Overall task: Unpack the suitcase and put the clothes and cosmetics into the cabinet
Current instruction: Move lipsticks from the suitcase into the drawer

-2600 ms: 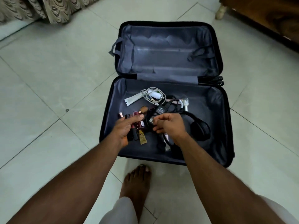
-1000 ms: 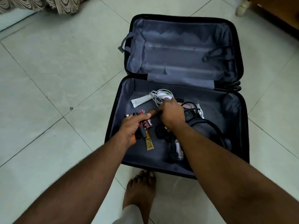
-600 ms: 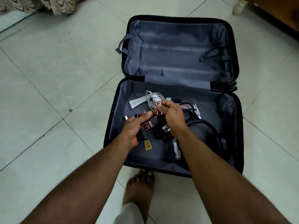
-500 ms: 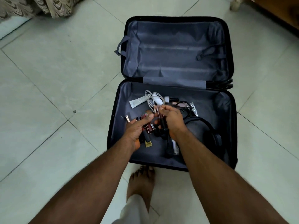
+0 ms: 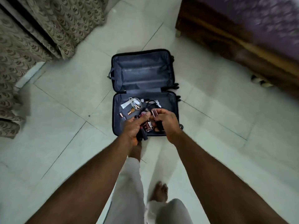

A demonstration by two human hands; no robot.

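1. A pale tiled floor [image 5: 68, 97], patterned curtain [image 5: 32, 34] at left and wooden bed [image 5: 226, 39] at right: an open suitcase [image 5: 143, 78] lies flat between them, its lid half bare.
2. The left hand [image 5: 134, 126], held over the case's near edge, is curled round a bundle of cosmetics [image 5: 146, 126], dark tubes and a reddish box crowded in one grip.
3. The right hand [image 5: 166, 122] pinches a small pinkish tube [image 5: 154, 113] beside that bundle, fingers bent round it.
4. Risk: the left fist looks overfull, so adding another piece could squeeze one out onto the tiles, where a cap or glass may crack.
5. More small cosmetics [image 5: 127, 114] remain in the case, beside a white cable [image 5: 135, 102] and black cords [image 5: 150, 102]; a hasty grab could drag cords along.
6. The cabinet is out of view; a walk there with loose items invites spills.
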